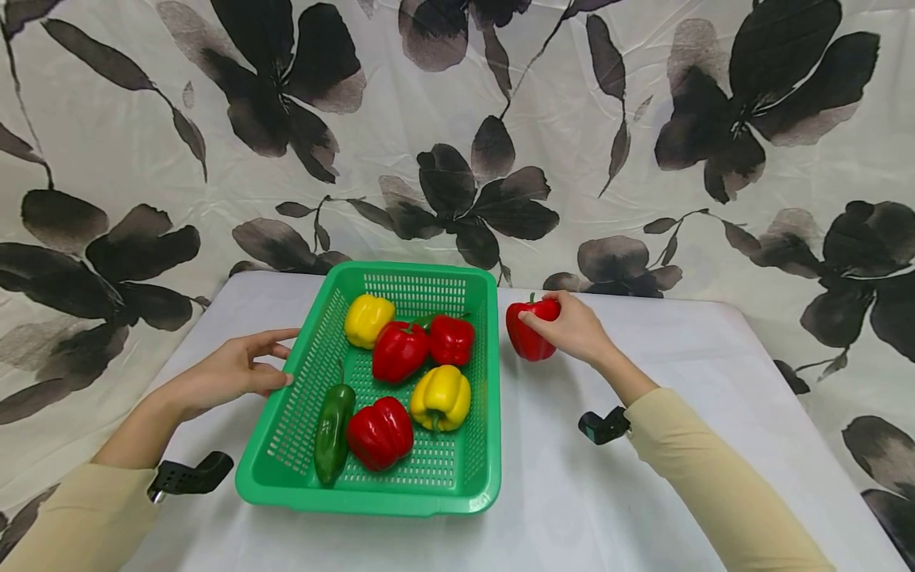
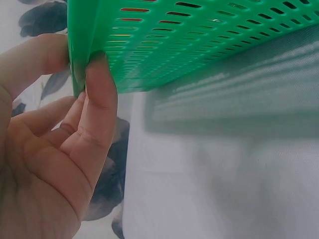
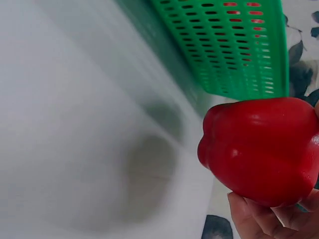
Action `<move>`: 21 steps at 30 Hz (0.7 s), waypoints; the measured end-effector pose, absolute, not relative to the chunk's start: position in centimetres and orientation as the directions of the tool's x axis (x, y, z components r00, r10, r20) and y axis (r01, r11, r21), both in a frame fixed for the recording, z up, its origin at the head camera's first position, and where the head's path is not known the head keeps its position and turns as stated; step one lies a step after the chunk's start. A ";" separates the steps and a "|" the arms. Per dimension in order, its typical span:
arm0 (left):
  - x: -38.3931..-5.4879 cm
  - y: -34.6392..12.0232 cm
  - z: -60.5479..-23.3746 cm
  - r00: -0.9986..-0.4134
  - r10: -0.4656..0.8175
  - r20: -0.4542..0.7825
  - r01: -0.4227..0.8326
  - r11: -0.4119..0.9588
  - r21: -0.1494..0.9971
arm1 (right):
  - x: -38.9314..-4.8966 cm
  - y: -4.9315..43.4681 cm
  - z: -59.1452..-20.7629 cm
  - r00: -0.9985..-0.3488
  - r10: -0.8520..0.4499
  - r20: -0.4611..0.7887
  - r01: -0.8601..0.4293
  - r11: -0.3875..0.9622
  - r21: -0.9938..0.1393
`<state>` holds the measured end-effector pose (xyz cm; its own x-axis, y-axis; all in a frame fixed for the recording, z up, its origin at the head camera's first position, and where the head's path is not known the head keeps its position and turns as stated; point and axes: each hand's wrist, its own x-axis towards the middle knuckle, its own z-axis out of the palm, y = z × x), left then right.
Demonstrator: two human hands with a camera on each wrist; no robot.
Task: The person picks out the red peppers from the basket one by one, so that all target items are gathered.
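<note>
My right hand (image 1: pixel 577 327) grips a red bell pepper (image 1: pixel 525 338) just outside the right wall of a green plastic basket (image 1: pixel 368 500). In the right wrist view this bell pepper (image 3: pixel 261 149) appears above the table, its lobed end facing away from the fingers. My left hand (image 1: pixel 221 373) pinches the basket's left rim; the left wrist view shows fingers on both sides of the rim (image 2: pixel 82 30). Inside lie several red bell peppers (image 1: pixel 380 434), two yellow bell peppers (image 1: pixel 439 397) and a long green pepper (image 1: pixel 333 433). Another green piece (image 1: pixel 426 320) is mostly hidden behind the red ones.
The basket stands on a table with a white cover (image 1: pixel 643 492). Behind it hangs a pale cloth (image 1: pixel 572 175) with dark flowers. Wrist cameras (image 1: pixel 604 427) are strapped to both forearms.
</note>
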<state>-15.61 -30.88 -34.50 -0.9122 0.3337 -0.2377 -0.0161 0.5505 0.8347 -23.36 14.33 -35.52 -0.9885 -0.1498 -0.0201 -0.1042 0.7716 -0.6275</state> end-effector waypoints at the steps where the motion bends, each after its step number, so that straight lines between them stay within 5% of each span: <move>1: -15.6 -30.9 -34.5 -0.913 0.334 -0.236 -0.015 0.549 0.836 | -23.4 14.3 -35.7 -0.989 -0.144 -0.023 -0.098 0.774 -0.626; 21: -15.7 -30.8 -34.5 -0.912 0.341 -0.228 -0.007 0.542 0.840 | -23.8 14.5 -38.0 -0.996 -0.045 -0.078 0.008 0.820 -0.572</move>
<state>-15.67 -30.79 -34.49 -0.9120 0.3411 -0.2276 -0.0069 0.5423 0.8402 -23.81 14.45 -37.99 -0.9959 -0.0450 -0.0784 0.0080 0.8201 -0.5722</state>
